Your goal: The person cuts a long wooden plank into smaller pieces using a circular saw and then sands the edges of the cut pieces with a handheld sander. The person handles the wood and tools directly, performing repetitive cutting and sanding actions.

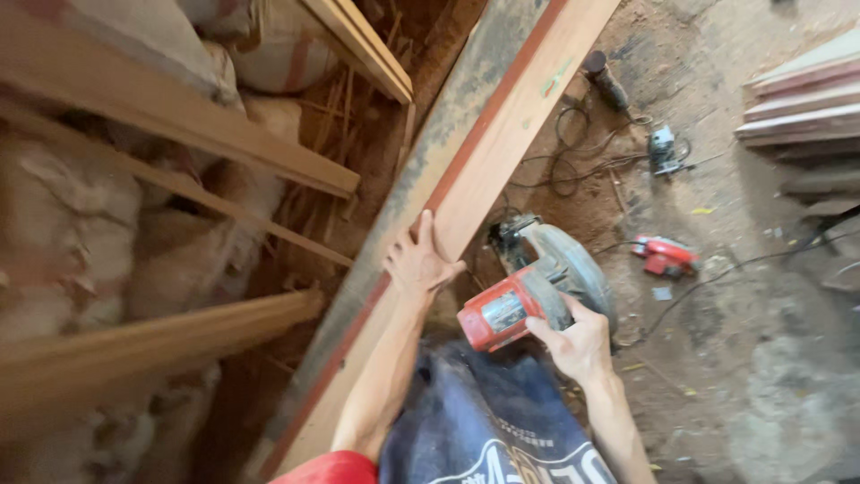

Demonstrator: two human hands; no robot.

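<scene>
Your left hand (417, 263) lies flat and open on the long reddish plank (484, 161), fingers spread, gripping nothing. The plank's long axis runs from lower left up to upper right. Your right hand (578, 342) is wrapped around the red circular saw (528, 291), held just beside the plank's right edge, motor end pointing lower left.
</scene>
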